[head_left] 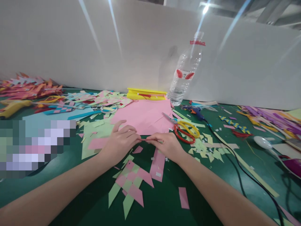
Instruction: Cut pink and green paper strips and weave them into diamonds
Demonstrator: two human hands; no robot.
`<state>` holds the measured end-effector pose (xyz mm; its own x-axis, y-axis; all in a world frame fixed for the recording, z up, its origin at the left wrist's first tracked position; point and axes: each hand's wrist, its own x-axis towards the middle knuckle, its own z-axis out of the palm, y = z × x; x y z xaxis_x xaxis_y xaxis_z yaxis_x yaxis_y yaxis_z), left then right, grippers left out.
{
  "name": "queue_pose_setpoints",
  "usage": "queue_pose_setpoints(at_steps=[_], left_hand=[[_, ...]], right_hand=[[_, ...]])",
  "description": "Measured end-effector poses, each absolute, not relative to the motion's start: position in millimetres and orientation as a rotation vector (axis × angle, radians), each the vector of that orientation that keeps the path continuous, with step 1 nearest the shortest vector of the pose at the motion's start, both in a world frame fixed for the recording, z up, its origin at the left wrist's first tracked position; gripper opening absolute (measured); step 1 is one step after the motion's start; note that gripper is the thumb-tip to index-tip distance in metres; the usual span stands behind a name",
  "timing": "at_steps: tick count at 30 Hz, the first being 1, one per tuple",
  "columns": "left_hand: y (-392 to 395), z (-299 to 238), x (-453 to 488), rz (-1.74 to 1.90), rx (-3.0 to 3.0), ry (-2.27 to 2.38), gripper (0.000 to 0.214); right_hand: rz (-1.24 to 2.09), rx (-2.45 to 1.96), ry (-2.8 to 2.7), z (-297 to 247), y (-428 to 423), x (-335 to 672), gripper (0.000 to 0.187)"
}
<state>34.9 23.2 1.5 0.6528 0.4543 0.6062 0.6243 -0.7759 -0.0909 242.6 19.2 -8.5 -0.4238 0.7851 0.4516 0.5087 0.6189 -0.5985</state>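
Two hands: my left hand (119, 142) and right hand (166, 143) both pinch one thin pink strip (144, 139), fingertips closed on it.
Where: just in front of the pink sheet (145, 116).
Feel: I think light, floppy, easy to tear (hold the ends).
Room: scissors (185, 129) close on the right; bare green table (164, 204) near me.

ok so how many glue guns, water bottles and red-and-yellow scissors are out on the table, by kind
glue guns: 2
water bottles: 1
red-and-yellow scissors: 1
total: 4
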Motion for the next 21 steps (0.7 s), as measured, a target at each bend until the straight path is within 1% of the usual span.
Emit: queue_pose_setpoints(at_steps=[4,7,8,11,12,16,21], left_hand=[[22.2,1.4,38.2,-0.776,-2.552,-0.883,0.026],[21.4,1.6,37.9,-0.812,-2.552,-0.863,0.025],[21.1,1.7,37.3,-0.833,-2.556,-0.853,0.024],[19.7,2.1,36.0,-0.860,-2.573,-0.812,0.024],[19.1,2.1,35.9,-0.855,-2.580,-0.796,0.024],[17.1,0.6,37.4,-0.851,-2.581,-0.731,0.021],[16.8,-0.9,39.3,-0.796,-2.578,-0.709,0.016]], right_hand=[[0.465,-0.999,-2.098,-7.9,19.3,242.9,0.011],[0.433,-0.981,-2.108,-4.9,16.9,242.8,0.010],[0.407,-0.980,-2.106,-3.9,15.7,242.6,0.012],[0.324,-0.999,-2.113,-3.3,12.9,241.5,0.033],[0.292,-1.000,-2.132,-4.1,12.4,241.0,0.034],[0.110,-0.981,-2.250,-9.4,12.6,238.2,0.013],[0.041,-0.952,-2.338,-12.0,14.1,237.9,0.015]])
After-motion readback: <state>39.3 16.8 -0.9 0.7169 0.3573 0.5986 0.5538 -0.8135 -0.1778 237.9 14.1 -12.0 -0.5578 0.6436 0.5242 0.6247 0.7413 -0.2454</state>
